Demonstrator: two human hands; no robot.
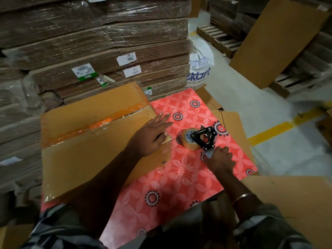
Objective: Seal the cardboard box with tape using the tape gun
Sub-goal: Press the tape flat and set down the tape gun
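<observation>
A flat brown cardboard box (86,150) lies on the left of a table with a red flowered cover (179,177). Clear tape runs along the box's seam and down its right end. My left hand (152,135) rests flat on the box's right end, fingers straight. The black tape gun (201,137), carrying a roll of clear tape, sits on the table to the right of the box. My right hand (220,159) grips the gun's handle at its near end.
Shrink-wrapped stacks of flat cardboard (100,47) rise behind the table. A white printed sack (199,65) stands at their right. Loose cardboard sheets (276,42) lean at the right, and another sheet (291,198) lies at the near right. A yellow line (273,131) crosses the floor.
</observation>
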